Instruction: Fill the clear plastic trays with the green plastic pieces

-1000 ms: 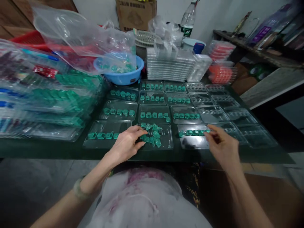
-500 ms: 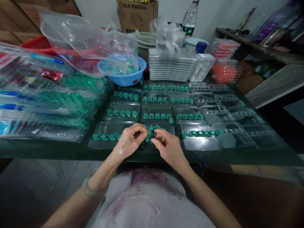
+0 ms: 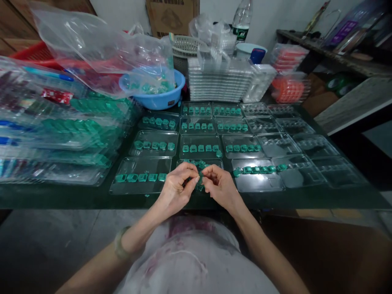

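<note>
My left hand (image 3: 179, 185) and my right hand (image 3: 222, 188) meet close to the table's front edge, fingertips almost touching. Thumb and forefinger of each are pinched at a small clear-green plastic piece (image 3: 201, 179), mostly covered by the fingers. Just behind them a heap of similar green pieces (image 3: 200, 164) lies on a clear plastic tray (image 3: 219, 163), partly hidden by my hands. To the left, another clear tray (image 3: 137, 187) holds a row of green pieces. On the right, a tray (image 3: 260, 185) carries a row of green pieces along its upper part.
More clear trays (image 3: 200, 156) lie in rows behind, some with green pieces. Stacked filled packs (image 3: 61, 139) stand at left. A blue basin (image 3: 162, 100) under a plastic bag (image 3: 101, 53), a stack of clear trays (image 3: 219, 81) and orange packs (image 3: 288, 92) line the back.
My hands have drawn closer together, and the left has shifted slightly right. The fifth green piece in the left tray is now uncovered. The view has shifted slightly.
</note>
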A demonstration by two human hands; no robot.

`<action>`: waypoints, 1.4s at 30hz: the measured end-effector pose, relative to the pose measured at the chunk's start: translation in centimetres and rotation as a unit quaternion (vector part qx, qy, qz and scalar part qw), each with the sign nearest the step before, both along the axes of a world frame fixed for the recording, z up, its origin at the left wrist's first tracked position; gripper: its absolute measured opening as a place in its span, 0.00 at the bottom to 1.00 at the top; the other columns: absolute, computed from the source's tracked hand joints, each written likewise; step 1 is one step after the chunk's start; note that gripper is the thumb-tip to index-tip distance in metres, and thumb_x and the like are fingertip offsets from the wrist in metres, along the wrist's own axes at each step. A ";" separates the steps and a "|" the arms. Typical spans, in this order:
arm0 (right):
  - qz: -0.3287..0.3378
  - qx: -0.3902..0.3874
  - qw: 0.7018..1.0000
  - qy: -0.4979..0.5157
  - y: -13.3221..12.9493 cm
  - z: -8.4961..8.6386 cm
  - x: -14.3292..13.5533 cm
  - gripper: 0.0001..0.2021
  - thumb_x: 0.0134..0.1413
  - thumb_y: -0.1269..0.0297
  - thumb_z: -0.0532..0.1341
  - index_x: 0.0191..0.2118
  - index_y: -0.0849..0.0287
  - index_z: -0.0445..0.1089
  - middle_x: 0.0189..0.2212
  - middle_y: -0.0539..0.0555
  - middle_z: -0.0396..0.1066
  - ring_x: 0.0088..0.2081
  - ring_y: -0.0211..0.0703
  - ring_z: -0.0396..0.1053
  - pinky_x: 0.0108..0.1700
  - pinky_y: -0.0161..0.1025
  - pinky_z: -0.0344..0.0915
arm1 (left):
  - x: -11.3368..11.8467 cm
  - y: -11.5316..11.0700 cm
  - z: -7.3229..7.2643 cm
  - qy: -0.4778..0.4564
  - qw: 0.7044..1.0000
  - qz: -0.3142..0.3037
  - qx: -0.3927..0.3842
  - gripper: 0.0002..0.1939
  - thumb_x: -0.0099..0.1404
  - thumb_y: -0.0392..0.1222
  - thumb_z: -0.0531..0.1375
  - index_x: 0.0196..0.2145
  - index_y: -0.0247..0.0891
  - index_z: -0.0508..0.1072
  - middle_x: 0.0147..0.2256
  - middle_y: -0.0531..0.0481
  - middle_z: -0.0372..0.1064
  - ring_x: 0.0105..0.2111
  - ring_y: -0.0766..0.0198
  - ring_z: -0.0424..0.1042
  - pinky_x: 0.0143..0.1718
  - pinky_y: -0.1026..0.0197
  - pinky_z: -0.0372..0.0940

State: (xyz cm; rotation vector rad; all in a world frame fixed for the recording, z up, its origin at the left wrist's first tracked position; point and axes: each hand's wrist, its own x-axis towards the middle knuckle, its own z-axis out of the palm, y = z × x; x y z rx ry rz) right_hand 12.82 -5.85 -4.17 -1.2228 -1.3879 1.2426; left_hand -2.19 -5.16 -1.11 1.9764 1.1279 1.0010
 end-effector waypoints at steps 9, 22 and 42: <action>-0.048 0.001 0.999 0.015 0.3 0.2 -0.4 0.05 0.48 0.64 0.57 0.30 0.59 0.64 0.18 0.44 0.61 0.17 0.30 0.59 0.20 0.29 0.57 | 0.8 -0.1 -0.7 -0.022 0.997 0.038 0.068 0.05 0.61 0.31 0.53 0.30 0.36 0.66 0.34 0.48 0.63 0.35 0.64 0.65 0.37 0.61 0.60; -0.153 0.079 0.982 -0.072 0.1 1.3 -0.4 0.02 0.47 0.68 0.57 0.27 0.59 0.65 0.21 0.47 0.65 0.23 0.33 0.62 0.26 0.30 0.59 | 1.6 0.3 -0.3 -0.198 0.955 0.054 -0.214 0.10 0.54 0.38 0.62 0.34 0.35 0.67 0.29 0.53 0.62 0.25 0.70 0.63 0.26 0.68 0.62; 0.013 -0.068 0.983 0.171 0.4 0.8 1.5 0.06 0.46 0.67 0.59 0.34 0.58 0.66 0.16 0.42 0.60 0.14 0.28 0.55 0.14 0.27 0.53 | 0.3 0.6 -0.3 -0.194 0.959 -0.071 -0.192 0.06 0.56 0.33 0.60 0.34 0.36 0.73 0.38 0.47 0.66 0.35 0.65 0.65 0.34 0.64 0.60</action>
